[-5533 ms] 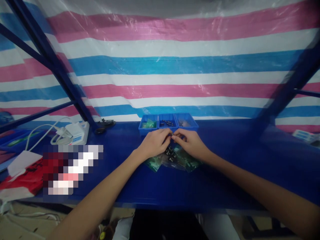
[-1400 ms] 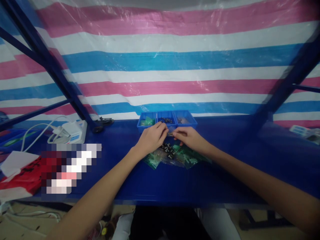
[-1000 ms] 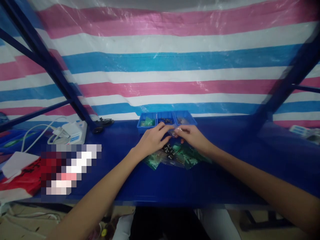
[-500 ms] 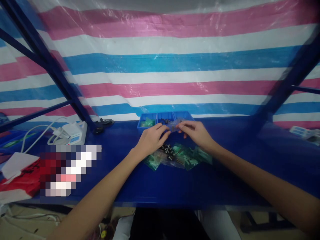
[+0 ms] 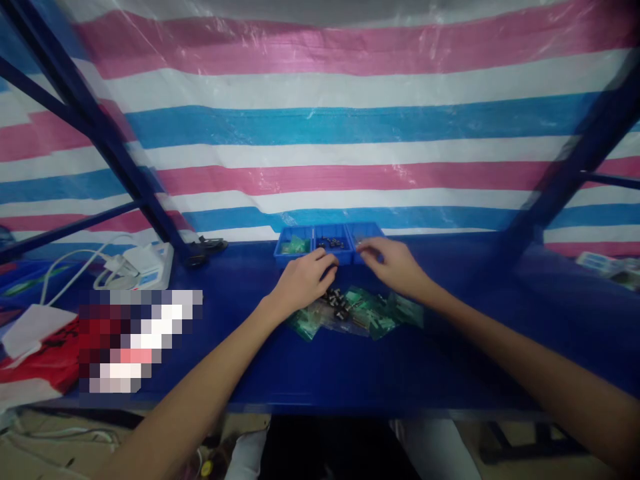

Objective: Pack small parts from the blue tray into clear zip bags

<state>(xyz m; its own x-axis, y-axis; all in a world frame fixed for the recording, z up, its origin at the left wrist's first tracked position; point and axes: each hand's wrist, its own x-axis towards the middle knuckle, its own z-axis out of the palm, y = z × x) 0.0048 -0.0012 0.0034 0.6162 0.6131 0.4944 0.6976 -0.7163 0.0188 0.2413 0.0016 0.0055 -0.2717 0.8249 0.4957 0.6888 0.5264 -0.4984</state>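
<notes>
My left hand (image 5: 305,277) is at the front of the blue bins, its fingers curled in and the thumb near the fingertips; what it holds, if anything, I cannot make out. My right hand (image 5: 393,260) is at the front of the right bin (image 5: 367,231), with thumb and fingers drawn together at the tips and no object clearly visible in them. The middle bin (image 5: 330,233) has small dark screws or similar pieces in it. Green packets (image 5: 296,245) lie in the left bin. Below my hands are a pile of black and silver screw-like parts (image 5: 337,301) and several green plastic bags (image 5: 373,313).
A white power strip (image 5: 161,265) with cables stands at the left. Red and white packaging (image 5: 55,353) lies nearer, beside a pixelated patch. Black cable-like items (image 5: 210,245) are at the back. Blue frame posts (image 5: 117,157) flank the blue table (image 5: 330,383); a striped sheet hangs behind.
The small clear plastic bag stretched between both hands is no longer visible there. My right hand has moved slightly right, away from my left, which has barely moved.
</notes>
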